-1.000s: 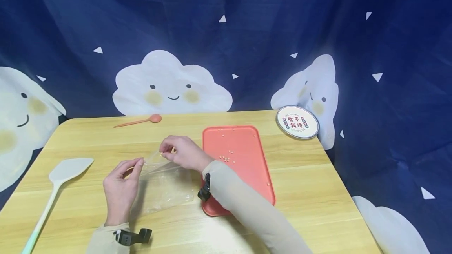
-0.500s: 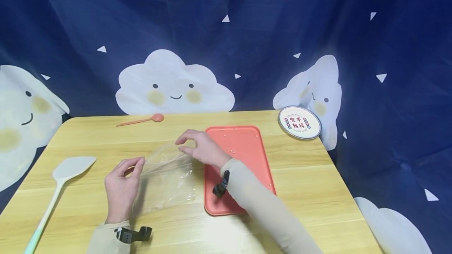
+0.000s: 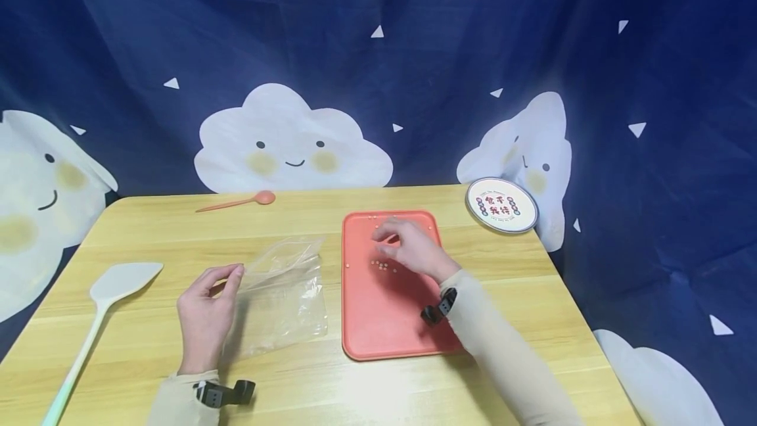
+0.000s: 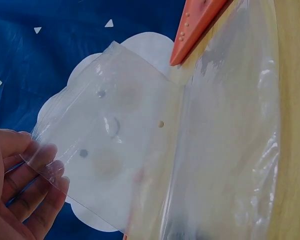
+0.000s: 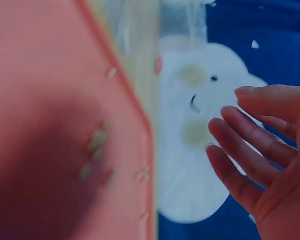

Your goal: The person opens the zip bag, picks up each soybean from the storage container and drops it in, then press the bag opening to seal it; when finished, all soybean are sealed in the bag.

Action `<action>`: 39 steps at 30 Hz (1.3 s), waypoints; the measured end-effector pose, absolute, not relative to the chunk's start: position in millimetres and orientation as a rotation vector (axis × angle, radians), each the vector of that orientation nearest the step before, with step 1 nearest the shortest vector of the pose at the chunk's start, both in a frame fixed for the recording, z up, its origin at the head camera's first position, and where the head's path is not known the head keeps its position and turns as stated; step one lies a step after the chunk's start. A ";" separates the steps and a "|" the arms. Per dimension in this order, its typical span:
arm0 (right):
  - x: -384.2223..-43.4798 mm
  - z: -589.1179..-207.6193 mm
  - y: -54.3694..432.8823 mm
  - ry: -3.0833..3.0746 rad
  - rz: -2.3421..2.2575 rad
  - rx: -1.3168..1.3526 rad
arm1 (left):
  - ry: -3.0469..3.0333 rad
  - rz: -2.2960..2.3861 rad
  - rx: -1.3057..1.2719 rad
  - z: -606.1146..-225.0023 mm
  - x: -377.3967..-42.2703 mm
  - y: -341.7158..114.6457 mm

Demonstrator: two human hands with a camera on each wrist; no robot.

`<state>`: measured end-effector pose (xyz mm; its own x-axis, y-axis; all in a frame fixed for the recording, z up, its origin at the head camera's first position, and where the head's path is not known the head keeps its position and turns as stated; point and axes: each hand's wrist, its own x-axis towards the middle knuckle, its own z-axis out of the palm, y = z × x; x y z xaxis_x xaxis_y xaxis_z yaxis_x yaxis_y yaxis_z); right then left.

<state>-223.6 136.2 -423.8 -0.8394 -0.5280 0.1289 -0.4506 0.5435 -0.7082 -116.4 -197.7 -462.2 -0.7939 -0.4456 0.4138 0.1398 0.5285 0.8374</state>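
Observation:
My left hand (image 3: 206, 311) pinches the upper left corner of a clear plastic zip bag (image 3: 284, 314), between thumb and fingers. The bag's mouth gapes slightly in the head view. In the left wrist view a single small yellowish bean (image 4: 161, 124) shows against the bag's film. Over the red tray (image 3: 378, 334) hovers my right hand (image 3: 416, 252), fingers loosely bent and apart, with nothing between them in the right wrist view. Several small pale beans (image 3: 381, 265) lie in a cluster on the tray below it. A few others are scattered near the tray's rim.
A red spoon (image 3: 265, 197) lies at the table's back edge. To the left is a white spatula (image 3: 121, 281) with a pale green handle end. An oval plate (image 3: 503, 206) with red characters stands at the back right corner. A blue cloud-print curtain (image 3: 426, 51) hangs behind.
My right hand has let go of the bag's mouth and moved right, over the tray. The left hand keeps its pinch on the bag's corner.

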 end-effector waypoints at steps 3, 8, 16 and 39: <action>-222.1 -433.2 148.1 2.698 -1.089 -0.819 | -2.166 -1.260 0.246 -462.5 -116.6 -197.9; -219.2 -448.7 157.7 2.734 -0.898 -0.807 | -2.164 -1.256 0.232 -462.5 -116.8 -197.5; -218.0 -465.1 159.1 2.769 -0.678 -0.859 | -2.157 -1.265 0.236 -463.8 -116.3 -197.7; -224.3 -460.2 150.4 2.770 -0.648 -0.853 | -2.160 -1.278 0.189 -464.6 -116.6 -196.5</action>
